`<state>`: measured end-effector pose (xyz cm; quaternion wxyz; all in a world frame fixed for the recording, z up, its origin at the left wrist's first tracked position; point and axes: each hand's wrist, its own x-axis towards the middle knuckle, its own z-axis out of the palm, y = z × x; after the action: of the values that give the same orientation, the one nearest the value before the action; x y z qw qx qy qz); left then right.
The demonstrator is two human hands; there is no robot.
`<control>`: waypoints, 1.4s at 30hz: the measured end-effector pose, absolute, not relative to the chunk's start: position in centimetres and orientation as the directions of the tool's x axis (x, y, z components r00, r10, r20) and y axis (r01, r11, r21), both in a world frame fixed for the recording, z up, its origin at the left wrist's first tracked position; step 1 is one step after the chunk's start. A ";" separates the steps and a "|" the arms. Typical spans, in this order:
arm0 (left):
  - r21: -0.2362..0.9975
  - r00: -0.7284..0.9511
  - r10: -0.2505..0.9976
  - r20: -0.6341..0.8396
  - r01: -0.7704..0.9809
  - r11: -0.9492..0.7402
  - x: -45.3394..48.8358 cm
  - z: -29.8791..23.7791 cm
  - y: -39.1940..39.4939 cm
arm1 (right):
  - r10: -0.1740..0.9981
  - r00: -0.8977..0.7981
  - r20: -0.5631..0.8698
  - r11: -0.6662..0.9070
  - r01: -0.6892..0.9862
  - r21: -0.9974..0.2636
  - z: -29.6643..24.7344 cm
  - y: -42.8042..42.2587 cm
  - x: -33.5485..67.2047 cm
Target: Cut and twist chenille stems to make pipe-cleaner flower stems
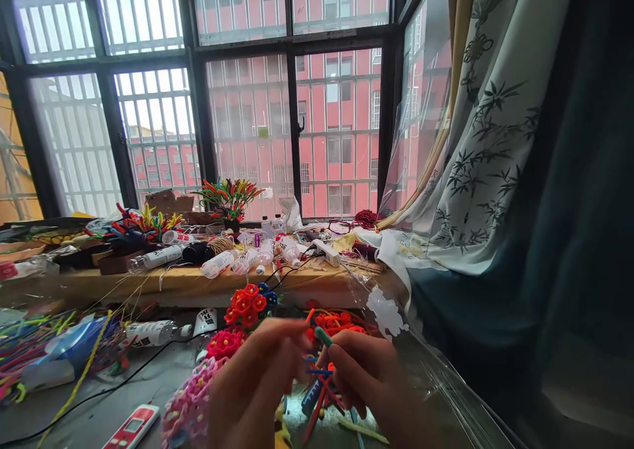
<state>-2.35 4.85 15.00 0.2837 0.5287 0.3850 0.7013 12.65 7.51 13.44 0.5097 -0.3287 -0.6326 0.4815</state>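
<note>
Between thumb and fingers, my right hand (364, 370) pinches a short green pipe cleaner (323, 336) whose rounded end points up and left. Just left of it is my left hand (260, 376), its fingers smeared by motion; whether they touch the pipe cleaner or hold anything I cannot make out. Red fuzzy flowers with yellow centres (245, 304) stand behind my left hand, and pink fuzzy flowers (191, 403) lie beside its wrist. Below and between the hands are loose red and blue pipe cleaners (324, 393), partly hidden. A pale yellow-green strip (364, 429) lies under my right hand.
A red and white handheld device (133, 428) lies at the lower left, near a black cable (99, 396). Plastic bottles (153, 332) and bundled coloured stems (34, 356) crowd the left. The wooden sill (188, 280) holds bottles and a power strip (327, 253). Curtains (490, 158) hang right.
</note>
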 end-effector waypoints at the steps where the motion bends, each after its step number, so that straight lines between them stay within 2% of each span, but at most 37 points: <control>1: 0.856 -0.273 0.824 0.497 -0.001 -0.516 -1.8 15.2 5.3 | 0.908 -0.255 0.332 0.322 -0.080 -0.943 13.5 7.4 12.7; 4: 0.900 -0.209 0.883 0.420 -0.028 -0.434 -0.7 15.5 6.2 | 0.904 -0.262 0.338 0.330 -0.075 -0.941 13.6 7.5 12.7; 10: 0.920 -0.164 0.905 0.392 0.042 -0.390 -0.8 15.3 5.9 | 0.873 -0.353 0.335 0.364 0.018 -0.931 13.1 7.8 12.8; 15: 0.944 -0.246 0.923 0.297 -0.069 -0.322 -1.7 15.3 6.1 | 0.914 -0.283 0.291 0.330 0.098 -0.939 13.2 7.3 13.4; 19: 0.952 -0.238 0.941 0.239 -0.136 -0.276 -2.1 14.9 6.5 | 0.925 -0.294 0.240 0.268 0.061 -0.961 13.6 7.0 13.6; 27: 0.953 -0.170 0.961 0.217 -0.178 -0.247 -1.9 14.7 6.7 | 0.899 -0.359 0.252 0.221 -0.126 -0.967 13.6 7.4 13.8; 33: 0.952 -0.182 0.955 0.232 -0.158 -0.262 -1.5 14.6 7.0 | 0.926 -0.297 0.231 0.226 -0.052 -0.973 13.4 7.5 13.5; 42: 0.955 -0.122 0.956 0.265 -0.101 -0.278 -1.4 14.8 6.8 | 0.921 -0.273 0.277 0.275 -0.048 -0.960 13.2 7.6 12.7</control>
<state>-1.43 6.81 14.77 0.4274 0.5062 0.4223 0.6187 12.73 7.62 13.24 0.4927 -0.3474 -0.6282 0.4918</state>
